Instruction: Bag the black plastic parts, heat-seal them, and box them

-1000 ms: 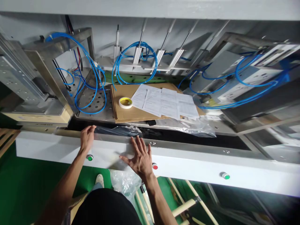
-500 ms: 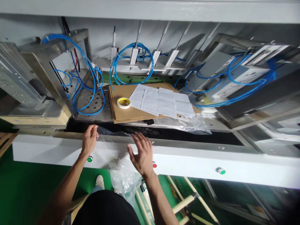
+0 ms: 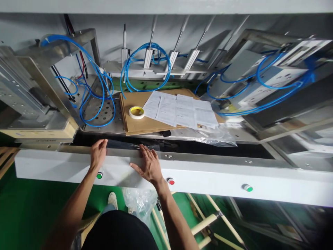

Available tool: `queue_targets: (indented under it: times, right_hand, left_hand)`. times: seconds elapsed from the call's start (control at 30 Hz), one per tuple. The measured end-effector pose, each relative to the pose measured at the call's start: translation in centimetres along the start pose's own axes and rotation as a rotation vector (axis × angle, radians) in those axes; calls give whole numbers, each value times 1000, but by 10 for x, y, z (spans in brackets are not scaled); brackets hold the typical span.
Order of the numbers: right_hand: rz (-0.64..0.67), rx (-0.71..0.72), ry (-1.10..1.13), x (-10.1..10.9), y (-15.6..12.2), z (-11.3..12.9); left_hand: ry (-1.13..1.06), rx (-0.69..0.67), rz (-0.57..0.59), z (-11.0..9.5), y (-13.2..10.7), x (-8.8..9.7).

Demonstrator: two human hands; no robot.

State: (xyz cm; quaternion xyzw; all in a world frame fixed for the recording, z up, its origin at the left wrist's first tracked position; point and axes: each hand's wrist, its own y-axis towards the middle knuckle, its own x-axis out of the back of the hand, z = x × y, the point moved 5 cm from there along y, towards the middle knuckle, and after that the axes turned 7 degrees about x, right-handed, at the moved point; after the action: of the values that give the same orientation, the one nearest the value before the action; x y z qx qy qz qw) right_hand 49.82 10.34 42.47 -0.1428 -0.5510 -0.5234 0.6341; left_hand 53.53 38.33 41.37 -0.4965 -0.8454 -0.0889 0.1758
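Note:
A clear plastic bag [image 3: 142, 199] drapes over the white front beam [image 3: 208, 180] of the machine and hangs down toward the floor. At its upper left corner my left hand [image 3: 99, 152] pinches the film above the dark slot [image 3: 187, 146]. My right hand [image 3: 148, 163] lies flat on the bag at the beam's metal edge, fingers stretched and thumb out to the left. Between the two hands the film is spread fairly smooth.
Behind the slot, cardboard sheets [image 3: 130, 126] carry printed papers [image 3: 186, 110] and a tape roll [image 3: 136, 112]. Another plastic bag [image 3: 221, 137] lies right of them. Blue air hoses [image 3: 104, 100] loop around. The beam bears green buttons [image 3: 99, 175] and a red button [image 3: 171, 181].
My right hand has moved left and come down flat on the plastic bag. The film between my hands looks smoother. My left hand keeps its pinch in nearly the same place.

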Motion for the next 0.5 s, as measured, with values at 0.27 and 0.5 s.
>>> queue_targets:
  times: [0.27, 0.5]
  right_hand:
    - [-125, 90, -104, 28, -4, 13]
    - [135, 82, -261, -13, -23, 8]
  left_hand:
    - [171, 65, -24, -13, 17, -15]
    - [40, 216, 67, -7, 31, -21]
